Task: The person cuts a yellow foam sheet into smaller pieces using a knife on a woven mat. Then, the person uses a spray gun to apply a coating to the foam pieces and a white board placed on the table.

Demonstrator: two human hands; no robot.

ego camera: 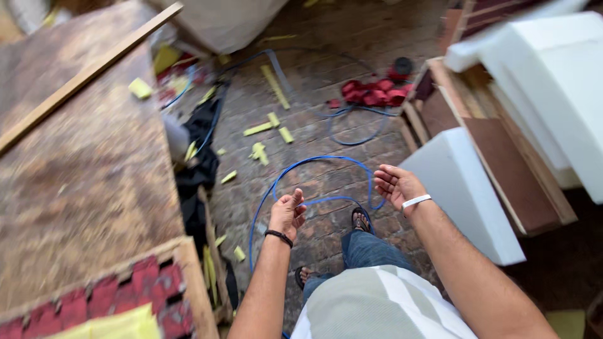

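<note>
My left hand (287, 212), with a black band on the wrist, hangs loosely curled in front of me and holds nothing. My right hand (397, 185), with a white band on the wrist, is held palm up with its fingers apart, also with nothing in it. Both hands hover above a brick floor where a thin blue hose (320, 164) loops. Beneath them I see my jeans and sandalled feet (360, 220).
A worn wooden worktable (81, 182) with a long wood strip (81, 78) fills the left. White foam blocks (465, 188) and wooden frames (502, 157) stand at the right. Yellow foam scraps (267, 129) and red fabric pieces (374, 94) litter the floor.
</note>
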